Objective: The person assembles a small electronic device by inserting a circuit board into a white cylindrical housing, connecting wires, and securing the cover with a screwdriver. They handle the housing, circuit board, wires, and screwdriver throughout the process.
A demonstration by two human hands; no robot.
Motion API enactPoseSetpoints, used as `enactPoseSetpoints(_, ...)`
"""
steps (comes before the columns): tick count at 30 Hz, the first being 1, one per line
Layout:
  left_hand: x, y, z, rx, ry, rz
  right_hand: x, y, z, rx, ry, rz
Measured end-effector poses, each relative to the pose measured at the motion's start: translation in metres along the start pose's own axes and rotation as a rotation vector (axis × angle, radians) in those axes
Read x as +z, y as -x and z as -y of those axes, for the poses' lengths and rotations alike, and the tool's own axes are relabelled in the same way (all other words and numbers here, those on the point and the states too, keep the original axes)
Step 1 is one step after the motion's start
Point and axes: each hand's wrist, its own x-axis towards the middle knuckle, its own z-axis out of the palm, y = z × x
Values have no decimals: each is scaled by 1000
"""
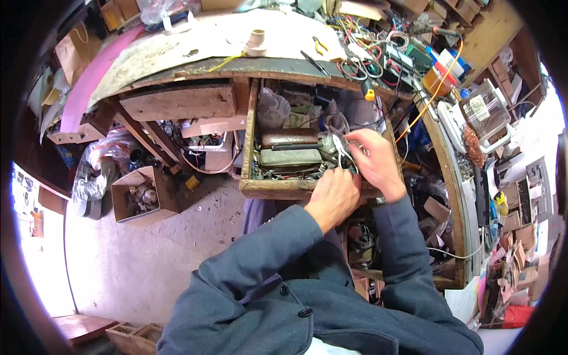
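Observation:
A wooden drawer (pixel 284 190) is pulled out in front of me, packed with odds and ends. My left hand (pixel 335 195) is closed over its front edge, knuckles up, and whatever it grips is hidden. Just to the right, my right hand (pixel 378 165) reaches in with curled fingers beside shiny metal tool parts (pixel 341 150) and crumpled clear plastic. What its fingertips hold cannot be made out. Left of the hands lie a black rod-like tool (pixel 293 146), a brown case (pixel 290 138) and a grey-green case (pixel 290 157). A clear plastic bag (pixel 274 106) fills the drawer's back left.
Above the drawer, the workbench (pixel 195 44) bears a beige stepped cylinder (pixel 256 44), yellow-handled pliers (pixel 320 45) and tangled wires (pixel 361 50). An orange cable (pixel 435 97) runs down the right. On the floor at left stands an open cardboard box (pixel 145 210).

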Motion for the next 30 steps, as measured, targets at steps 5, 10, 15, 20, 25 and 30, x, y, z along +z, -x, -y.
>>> enactPoseSetpoints(5, -5, 52, 6, 70, 86, -327, 66, -51, -20, -162, 162, 467)
enactPoseSetpoints(10, -8, 102, 25, 19, 248, -424, 77, -51, -11, -142, 287, 491)
enactPoseSetpoints(15, -11, 122, 29, 34, 313, -445, 76, -53, -23, -262, 221, 490)
enactPoseSetpoints(20, -34, 133, 52, -9, 394, -570, 51, -61, -2, -148, 130, 562)
enactPoseSetpoints(25, -75, 159, 85, -307, 491, -1001, 22, -30, 3, -145, 123, 795)
enactPoseSetpoints(30, -148, 230, 72, 37, 57, -1513, -58, -29, 109, -272, -198, 10)
